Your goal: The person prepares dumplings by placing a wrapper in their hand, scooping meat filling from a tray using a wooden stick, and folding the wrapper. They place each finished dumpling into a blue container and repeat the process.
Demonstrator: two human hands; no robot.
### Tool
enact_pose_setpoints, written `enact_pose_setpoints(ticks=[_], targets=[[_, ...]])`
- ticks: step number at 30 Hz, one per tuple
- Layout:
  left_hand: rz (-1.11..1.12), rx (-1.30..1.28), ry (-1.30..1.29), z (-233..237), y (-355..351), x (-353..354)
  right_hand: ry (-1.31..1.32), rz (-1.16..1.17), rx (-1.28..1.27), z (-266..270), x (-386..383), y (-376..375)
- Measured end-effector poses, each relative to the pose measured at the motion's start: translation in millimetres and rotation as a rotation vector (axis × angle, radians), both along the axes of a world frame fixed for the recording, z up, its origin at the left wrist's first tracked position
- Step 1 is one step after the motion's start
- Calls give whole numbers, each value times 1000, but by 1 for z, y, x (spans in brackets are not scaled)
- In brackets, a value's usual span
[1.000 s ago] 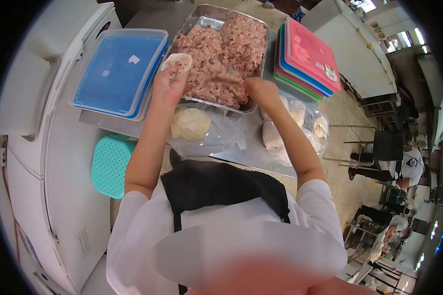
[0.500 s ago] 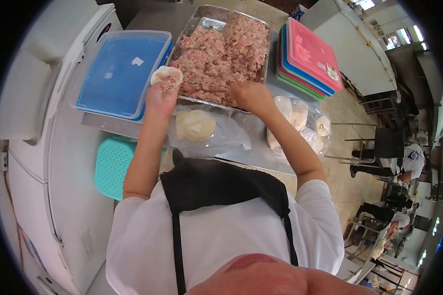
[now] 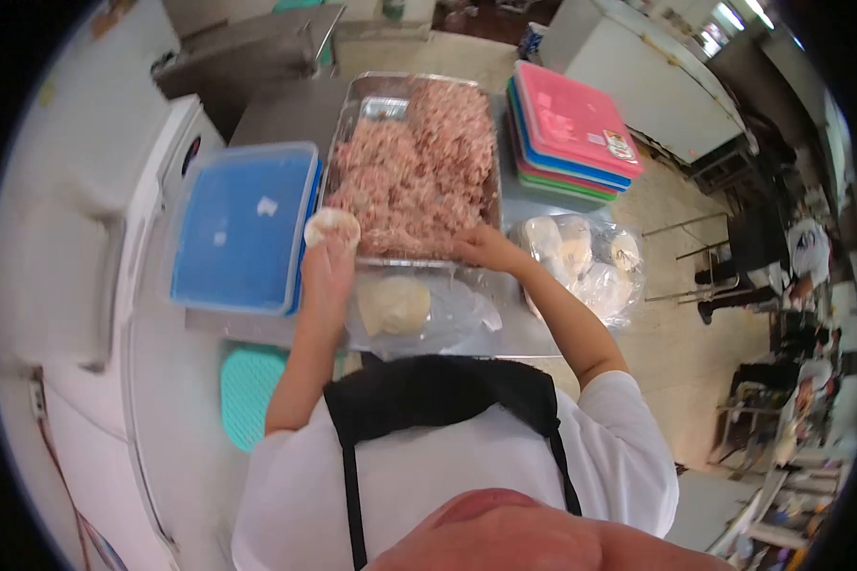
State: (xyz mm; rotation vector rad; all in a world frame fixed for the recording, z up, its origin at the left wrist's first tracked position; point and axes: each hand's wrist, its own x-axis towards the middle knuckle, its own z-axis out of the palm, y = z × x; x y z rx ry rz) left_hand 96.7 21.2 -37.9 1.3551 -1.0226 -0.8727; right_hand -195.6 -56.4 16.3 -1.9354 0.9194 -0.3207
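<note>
My left hand (image 3: 328, 274) holds up a round white dough wrapper (image 3: 332, 220) with a smear of pinkish filling on it, just off the near left corner of the metal tray. Raw ground meat (image 3: 405, 176) is heaped in that tray (image 3: 356, 100). At the tray's near right corner, my right hand (image 3: 488, 249) is closed against the meat's edge; whatever its fingers grip is hidden. Below the tray, a stack of pale wrappers (image 3: 392, 306) lies on a clear plastic bag (image 3: 457, 314).
Left of the tray stands a blue lidded container (image 3: 238, 228). Stacked coloured containers (image 3: 571, 124) and bagged wrapper stacks (image 3: 581, 255) are to its right. A turquoise basket (image 3: 252, 395) sits lower left. Other people work at the far right, one in a white shirt (image 3: 808, 252).
The view has tilted, so the table appears lower. My right hand has shifted from over the meat toward the tray's near edge. The wrapper stays in my left hand.
</note>
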Motion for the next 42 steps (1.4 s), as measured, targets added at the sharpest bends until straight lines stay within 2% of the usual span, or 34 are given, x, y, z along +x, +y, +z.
enact_pose_setpoints(ticks=[1, 3, 4, 6, 8, 10, 11, 14, 18, 21, 23, 25, 27, 28, 31, 33, 34, 37, 38, 40, 42], targets=[[-39, 15, -49, 5, -1, -1, -49, -24, 88, 7, -1, 3], [-166, 34, 248, 28, -5, -18, -99, -149, 87, 17, 3, 10], [-241, -49, 732, 24, -18, -29, -125, -198, 71, 23, 6, 11], [-262, -92, 1264, 44, -33, -55, -164, -260, -2, 32, 6, 17], [-136, -23, 1349, 97, -31, -78, -194, -294, -110, 34, 7, 27], [-210, 7, 1296, 128, -31, -87, -229, -296, -342, 21, 5, 31], [-232, 2, 1278, 126, -33, -91, -239, -295, -458, 15, 1, 30], [-261, 41, 1323, 107, -40, -97, -85, -278, -402, 34, -12, 37], [-168, 77, 1378, 101, -45, -106, -29, -310, -462, 25, -15, 40], [-195, 37, 1376, 90, -48, -104, 108, -180, -485, 18, -29, 28], [-217, -33, 1381, 87, -46, -106, 267, -126, -530, 50, -40, 32], [-77, -9, 1339, 82, -42, -109, 418, -72, -584, 81, -47, 34], [111, 5, 1247, 76, -48, -111, 221, -111, -705, 70, -39, 37], [64, -56, 1219, 78, -44, -113, 120, -130, -753, 63, -36, 40], [-51, -177, 1197, 76, -44, -110, 197, 1, -632, 48, -37, 25], [-79, -150, 1261, 51, -49, -84, -55, -55, -558, 40, -40, 13], [-101, -114, 1210, 88, -35, -95, -179, -87, -512, 38, -42, 10], [-319, -107, 836, 91, -27, -85, -203, -30, -279, 38, -50, 3], [-258, 6, 694, 103, -20, -86, -224, -11, -218, 39, -54, 2], [-222, -210, -182, 105, -30, -78, -260, 31, -89, 45, -63, 3], [-261, -286, -666, 111, -35, -75, -247, 74, -103, 52, -74, 2]])
